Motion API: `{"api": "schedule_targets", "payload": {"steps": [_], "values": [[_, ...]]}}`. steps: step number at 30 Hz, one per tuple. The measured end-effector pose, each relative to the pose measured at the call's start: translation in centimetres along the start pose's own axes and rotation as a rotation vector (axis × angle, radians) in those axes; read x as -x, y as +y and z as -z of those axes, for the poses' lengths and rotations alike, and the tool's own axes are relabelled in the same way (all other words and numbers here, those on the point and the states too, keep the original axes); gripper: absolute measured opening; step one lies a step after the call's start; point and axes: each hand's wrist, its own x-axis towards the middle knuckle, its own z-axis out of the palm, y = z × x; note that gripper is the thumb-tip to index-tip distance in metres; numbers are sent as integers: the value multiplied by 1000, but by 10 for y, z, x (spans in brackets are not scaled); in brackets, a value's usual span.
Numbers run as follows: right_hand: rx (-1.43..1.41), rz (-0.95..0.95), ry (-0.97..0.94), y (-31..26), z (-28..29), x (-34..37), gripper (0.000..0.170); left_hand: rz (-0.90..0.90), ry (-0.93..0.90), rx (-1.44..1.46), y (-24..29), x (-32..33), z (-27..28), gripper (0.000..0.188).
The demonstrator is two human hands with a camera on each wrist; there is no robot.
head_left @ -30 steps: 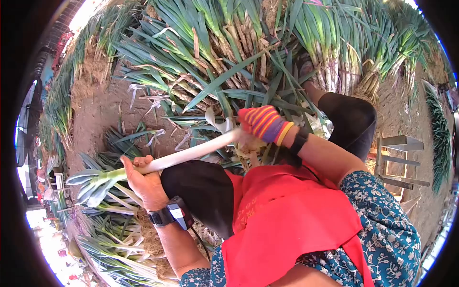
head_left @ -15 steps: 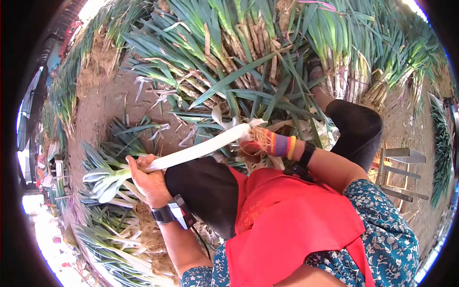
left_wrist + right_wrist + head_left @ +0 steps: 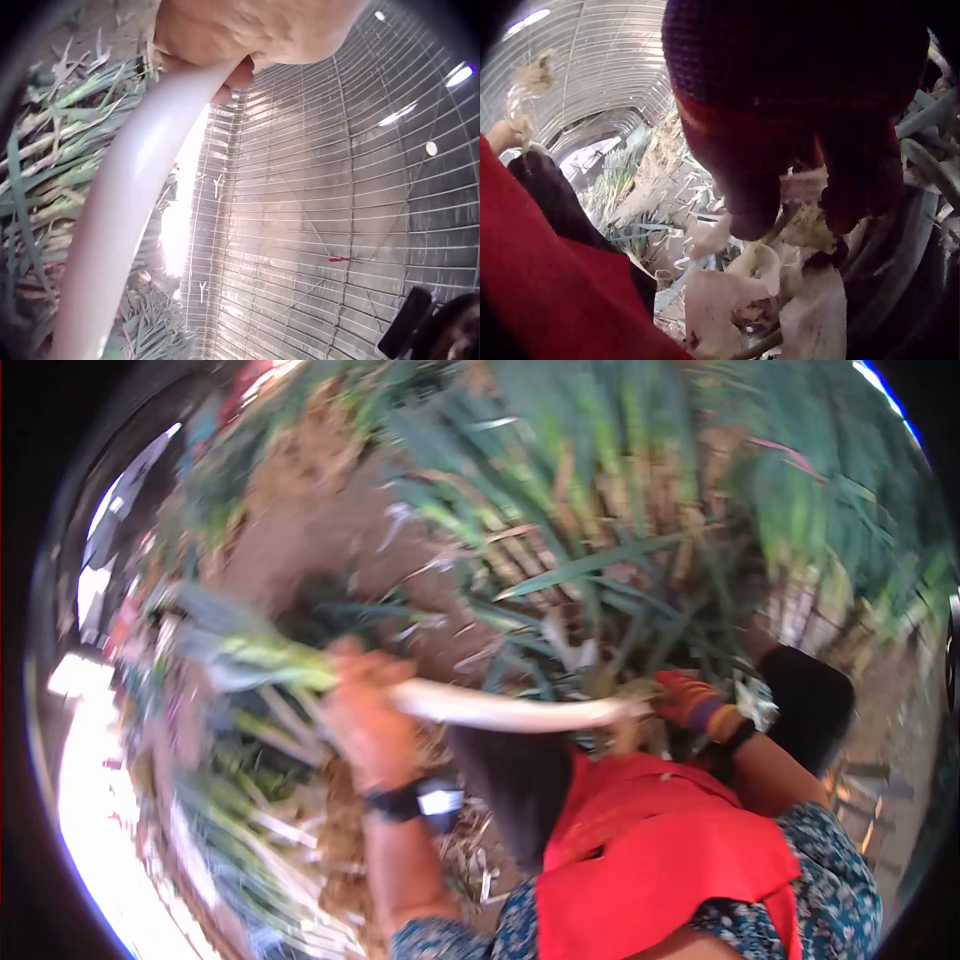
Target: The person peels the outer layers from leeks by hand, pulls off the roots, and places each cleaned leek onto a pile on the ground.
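My bare left hand [image 3: 370,710] grips a leek [image 3: 500,708] near the base of its green leaves [image 3: 270,660]. The white shaft extends across toward my right side. In the left wrist view, the left hand [image 3: 262,30] wraps the top of the smooth, pale shaft [image 3: 124,195]. Brown roots [image 3: 536,73] show at the left of the right wrist view. My right hand [image 3: 695,705], in a striped knit glove, is just beyond the shaft's far end. In its wrist view, the dark gloved fingers [image 3: 754,206] point down over pale peeled layers [image 3: 727,304]; I cannot tell whether they pinch one.
Bundled leeks [image 3: 600,470] stand upright in front, with more [image 3: 830,530] at the right. Other leeks [image 3: 250,840] lie on the left. Loose peelings and cut leaves cover the soil [image 3: 300,530]. My red apron [image 3: 660,850] covers my lap, beside my dark-trousered knee [image 3: 515,780].
The head view has swung and blurred, shifting everything rightward. The right hand, earlier at the leek's root end, has come away from it. The left hand keeps its grip.
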Motion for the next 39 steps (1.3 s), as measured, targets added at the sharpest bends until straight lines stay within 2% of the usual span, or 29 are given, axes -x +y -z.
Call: {"api": "schedule_targets", "payload": {"steps": [1,3,4,5,6,8,9,10,14,16,18,19,20,22,24,26,27,32,34,35,37,39], "values": [[14,-18,26,0,0,-1,59,-58,4,-39,-4,-25,32,24],[21,-28,20,2,12,-8,54,175,223,-9,-17,-107,126,32],[17,-13,-11,3,20,-12,50,-49,32,-400,-27,-134,191,29],[19,-45,1,10,18,-17,50,-379,-43,-946,-36,-159,255,29],[48,-15,81,18,17,-27,47,-720,4,-1284,-44,-184,317,32],[72,-17,167,26,24,-44,43,-290,37,-720,-41,-204,365,39],[-5,-52,247,28,32,-57,42,-130,58,-601,-38,-195,348,34],[-81,-79,326,32,40,-70,42,-7,39,-539,-37,-177,303,30],[-115,-178,419,69,41,-128,39,372,-278,-271,-29,-86,81,19],[-144,-129,776,94,37,-160,33,576,-250,-42,-18,-53,-22,15],[-74,-169,840,101,54,-185,27,590,-422,109,-2,-30,-99,18],[-759,-353,931,109,60,-201,25,605,-513,104,-2,-23,-127,18],[-573,-445,869,122,61,-206,28,617,-605,99,-3,-17,-151,17],[-190,-611,727,151,58,-219,36,717,-717,134,-7,-9,-188,14],[-218,-641,703,178,34,-229,43,822,-757,208,-26,-1,-214,15],[-384,-819,506,178,43,-236,46,873,-733,232,-51,8,-227,17],[-384,-869,514,182,40,-246,46,937,-698,261,-56,11,-235,18],[-521,-909,579,197,52,-260,41,903,-763,179,-48,14,-254,19],[-833,-786,658,198,51,-244,32,802,-779,118,-48,14,-258,19],[-1341,-607,469,198,49,-239,25,808,-758,153,-43,14,-261,20],[-1913,-338,170,135,77,-191,29,759,-764,138,-37,13,-267,20],[-1602,-108,171,54,116,-115,28,693,-693,104,-28,17,-272,20]]}}
